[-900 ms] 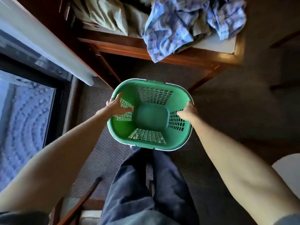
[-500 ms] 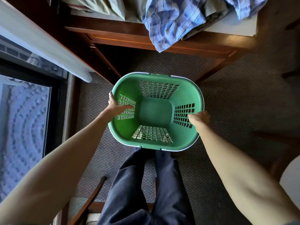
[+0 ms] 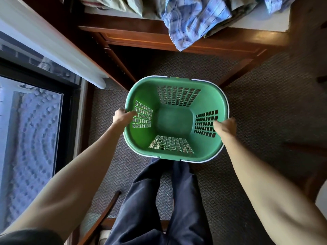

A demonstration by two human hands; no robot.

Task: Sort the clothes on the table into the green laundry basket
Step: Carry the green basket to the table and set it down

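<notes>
An empty green laundry basket [image 3: 141,89] with a white rim sits low over the carpet in front of my legs. My left hand [image 3: 122,116] grips its left rim, fingers inside the wall. My right hand [image 3: 225,125] grips the right rim the same way. On the wooden table [image 3: 141,35] beyond the basket lies a blue plaid shirt [image 3: 191,20], one corner hanging over the front edge. A pale olive garment [image 3: 123,6] lies to its left on the tabletop.
A window with a white sill [image 3: 53,48] runs along the left. Table legs [image 3: 116,62] stand just beyond the basket. Dark patterned carpet [image 3: 265,103] stretches to the right. A wooden chair rail [image 3: 106,209] crosses near my left leg.
The basket has shifted to the right and a little nearer, both hands moving with it. The table and clothes have slid up in the view.
</notes>
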